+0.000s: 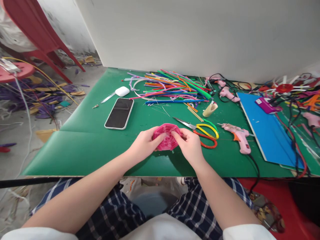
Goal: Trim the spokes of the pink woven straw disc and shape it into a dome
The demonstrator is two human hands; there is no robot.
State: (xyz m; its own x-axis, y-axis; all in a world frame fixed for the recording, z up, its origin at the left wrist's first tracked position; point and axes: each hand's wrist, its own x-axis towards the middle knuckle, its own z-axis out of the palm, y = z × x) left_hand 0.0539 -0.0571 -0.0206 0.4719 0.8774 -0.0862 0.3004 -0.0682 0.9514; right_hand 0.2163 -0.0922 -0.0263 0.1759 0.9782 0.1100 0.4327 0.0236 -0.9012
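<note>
Both hands hold a round pink woven piece (166, 136) just above the green table (85, 146). My left hand (143, 146) grips its left edge with the fingers curled round it. Its right edge is pinched by my right hand (190, 145), thumb on top. Just right of my right hand lie scissors (203, 130) with yellow, green and red handles. A pink glue gun (238, 136) lies further right, its black cord running off the front edge.
A black phone (119, 113) and a white earbud case (122, 91) lie at the left. A heap of coloured strips (172, 88) fills the back middle. A blue board (268, 133), more glue guns and cables crowd the right. Red chairs stand left.
</note>
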